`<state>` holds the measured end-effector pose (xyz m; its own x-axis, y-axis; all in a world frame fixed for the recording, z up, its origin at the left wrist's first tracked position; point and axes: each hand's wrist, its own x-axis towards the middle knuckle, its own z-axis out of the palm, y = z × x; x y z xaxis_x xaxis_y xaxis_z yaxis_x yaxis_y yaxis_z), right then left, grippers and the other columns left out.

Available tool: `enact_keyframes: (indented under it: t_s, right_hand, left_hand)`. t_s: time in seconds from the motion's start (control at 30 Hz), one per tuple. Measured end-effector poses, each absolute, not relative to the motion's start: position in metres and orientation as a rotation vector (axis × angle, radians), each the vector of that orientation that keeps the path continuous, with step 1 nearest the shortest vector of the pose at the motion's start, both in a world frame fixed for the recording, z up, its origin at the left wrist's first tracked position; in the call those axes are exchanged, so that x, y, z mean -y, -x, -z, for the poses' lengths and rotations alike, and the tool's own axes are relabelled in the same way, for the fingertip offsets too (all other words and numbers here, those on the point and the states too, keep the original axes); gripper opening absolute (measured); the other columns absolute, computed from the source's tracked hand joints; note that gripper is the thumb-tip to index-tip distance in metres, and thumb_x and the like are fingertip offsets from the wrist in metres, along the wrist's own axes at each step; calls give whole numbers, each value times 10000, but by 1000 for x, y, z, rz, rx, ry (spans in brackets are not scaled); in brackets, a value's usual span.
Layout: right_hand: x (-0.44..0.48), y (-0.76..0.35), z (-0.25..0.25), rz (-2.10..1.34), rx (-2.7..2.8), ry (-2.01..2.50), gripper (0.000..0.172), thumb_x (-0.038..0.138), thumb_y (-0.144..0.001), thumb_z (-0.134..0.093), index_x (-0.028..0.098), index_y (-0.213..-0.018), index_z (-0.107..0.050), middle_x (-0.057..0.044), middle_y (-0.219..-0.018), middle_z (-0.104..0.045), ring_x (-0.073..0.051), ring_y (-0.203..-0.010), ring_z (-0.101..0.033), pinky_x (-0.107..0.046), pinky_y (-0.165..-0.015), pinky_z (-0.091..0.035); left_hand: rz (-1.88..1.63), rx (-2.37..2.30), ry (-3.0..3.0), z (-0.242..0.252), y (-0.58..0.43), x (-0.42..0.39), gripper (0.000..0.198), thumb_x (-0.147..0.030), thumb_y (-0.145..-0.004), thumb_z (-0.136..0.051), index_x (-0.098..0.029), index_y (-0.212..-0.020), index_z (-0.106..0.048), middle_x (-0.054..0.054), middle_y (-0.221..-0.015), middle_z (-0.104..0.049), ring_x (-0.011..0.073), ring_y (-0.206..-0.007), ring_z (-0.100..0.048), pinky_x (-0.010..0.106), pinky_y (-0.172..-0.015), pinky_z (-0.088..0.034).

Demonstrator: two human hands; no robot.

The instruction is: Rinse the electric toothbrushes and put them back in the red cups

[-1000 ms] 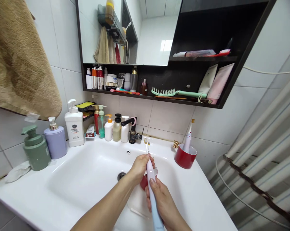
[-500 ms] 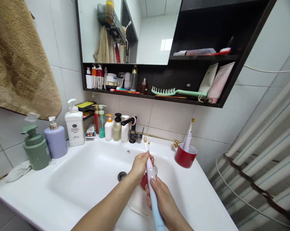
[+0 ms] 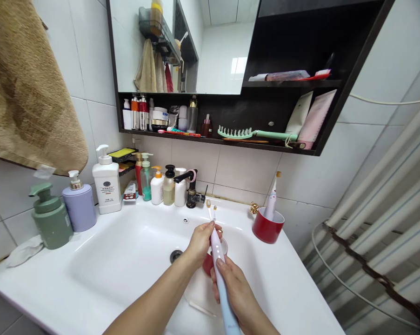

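Over the basin I hold an electric toothbrush (image 3: 223, 291), its handle fading from pink at the top to pale blue below. My right hand (image 3: 232, 279) is wrapped around the middle of the handle, thumb on its front. My left hand (image 3: 202, 239) is closed at the handle's upper end, its fingertips partly hidden. Just beyond those fingers show two small brush heads (image 3: 209, 204); whether either one sits on the handle I cannot tell. Behind the handle, a red cup (image 3: 208, 265) stands in the white sink (image 3: 126, 260), partly covered by my hands.
Another toothbrush (image 3: 271, 200) leans in a red holder (image 3: 268, 231) on the right rim. Pump bottles (image 3: 107, 181) line the left and back rim beside the black faucet (image 3: 191, 188). A dark cabinet (image 3: 237, 109) with toiletries hangs above; a towel (image 3: 31, 93) hangs left.
The view has shifted slightly. Both hands keep their hold on the toothbrush, and several bright dots now show on the upper handle.
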<state>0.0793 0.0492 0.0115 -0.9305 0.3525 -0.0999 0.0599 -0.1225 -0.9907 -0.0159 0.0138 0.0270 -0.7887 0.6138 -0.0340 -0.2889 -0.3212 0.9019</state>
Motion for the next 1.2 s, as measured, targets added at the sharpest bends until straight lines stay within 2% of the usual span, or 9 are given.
enact_keyframes:
  t_s: [0.23,0.67,1.2]
  right_hand:
    - [-46,-79,-16,-2113,1932,485,263,428,-694,-365,177,-617,-379,57,-498,-415,-47,-342,-366,-182,-357,-278]
    - [-49,-81,-14,-2159,1959,449,251,404,-718,-340,172,-630,-379,48,-538,-422,-48,-376,-390,-183,-374,-291]
    - [-50,-81,-17,-2206,1890,481,220,374,-701,-384,176,-605,-393,53,-479,-404,-57,-360,-365,-183,-369,-283]
  left_hand:
    - [-2114,-1366,-428,-27,16,-13,347,-450,-589,-459,-115,-667,-503,-6,-510,-495,90,-473,-454,231,-520,-330]
    - [-2110,-1360,-449,-28,15,-12,336,-429,-590,-466,-106,-676,-500,-2,-516,-488,88,-482,-447,224,-511,-324]
    - [-2054,-1349,-467,-26,16,-14,350,-447,-566,-483,-119,-682,-510,-6,-514,-495,80,-457,-434,208,-467,-305]
